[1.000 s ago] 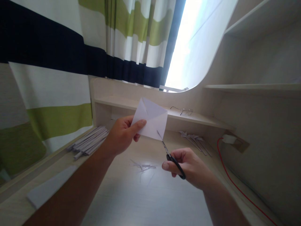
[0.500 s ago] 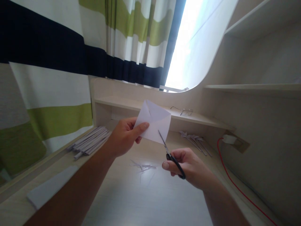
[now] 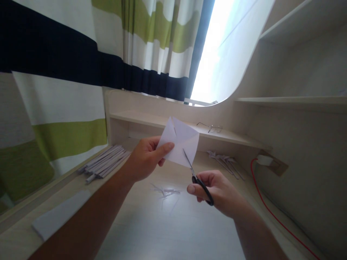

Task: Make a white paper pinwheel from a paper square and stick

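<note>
Your left hand (image 3: 145, 159) is closed in a pinch on the folded white paper (image 3: 180, 142), thumb lying across its near face and the other fingers curled behind, holding it up in the air above the desk (image 3: 168, 231). Your right hand (image 3: 217, 191) is wrapped around the black handles of the scissors (image 3: 196, 177), fingers curled tight through the loops. The thin blades point up and away from you, their tips against the paper's lower edge. On the desk below the paper lie thin paper scraps (image 3: 165, 191). Left of the paper sits a stack of paper strips (image 3: 104, 162); behind it, on the low shelf, rest the glasses (image 3: 211, 127).
</note>
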Action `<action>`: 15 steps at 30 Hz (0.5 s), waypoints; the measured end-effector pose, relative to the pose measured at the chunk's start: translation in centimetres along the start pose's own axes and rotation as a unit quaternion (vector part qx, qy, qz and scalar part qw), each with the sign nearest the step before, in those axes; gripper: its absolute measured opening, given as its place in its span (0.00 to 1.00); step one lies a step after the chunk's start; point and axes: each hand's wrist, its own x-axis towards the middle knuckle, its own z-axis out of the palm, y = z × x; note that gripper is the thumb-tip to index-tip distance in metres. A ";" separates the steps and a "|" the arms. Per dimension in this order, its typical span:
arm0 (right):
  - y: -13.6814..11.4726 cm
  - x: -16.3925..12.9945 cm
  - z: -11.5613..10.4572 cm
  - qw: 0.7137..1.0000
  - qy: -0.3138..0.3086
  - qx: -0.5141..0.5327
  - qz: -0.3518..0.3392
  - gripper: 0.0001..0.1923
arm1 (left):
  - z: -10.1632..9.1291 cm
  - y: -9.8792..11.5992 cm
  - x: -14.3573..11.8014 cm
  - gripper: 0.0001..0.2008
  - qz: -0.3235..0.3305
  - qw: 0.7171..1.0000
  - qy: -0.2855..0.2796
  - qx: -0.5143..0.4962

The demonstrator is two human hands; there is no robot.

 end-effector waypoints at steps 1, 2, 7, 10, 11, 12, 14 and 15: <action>0.0 0.0 0.0 1.000 0.000 -0.001 -0.002 0.25 | 0.0 0.0 0.0 0.20 -0.001 1.000 0.000 0.000; 0.0 0.0 0.0 1.000 0.000 -0.002 -0.003 0.25 | 0.0 0.1 0.0 0.20 -0.003 1.000 0.000 0.001; 0.0 0.0 0.0 1.000 0.002 -0.004 -0.001 0.25 | 0.1 0.1 0.1 0.19 -0.007 1.000 0.007 0.006; 0.1 0.1 0.0 1.000 0.001 0.004 0.000 0.25 | 0.2 0.0 0.1 0.20 -0.012 1.000 0.013 0.003; 0.1 0.1 0.0 1.000 0.001 0.007 0.000 0.26 | 0.2 -0.1 0.1 0.20 -0.014 1.000 0.014 0.000; 0.2 0.1 0.0 1.000 0.001 0.008 0.000 0.26 | 0.2 -0.1 0.1 0.20 -0.016 1.000 0.015 -0.002; 0.2 0.1 0.0 1.000 0.002 0.006 0.004 0.26 | 0.3 -0.2 0.1 0.20 -0.019 1.000 0.017 -0.008; 0.1 0.1 0.0 1.000 0.003 0.003 0.005 0.26 | 0.3 -0.3 0.1 0.20 -0.020 1.000 0.017 -0.010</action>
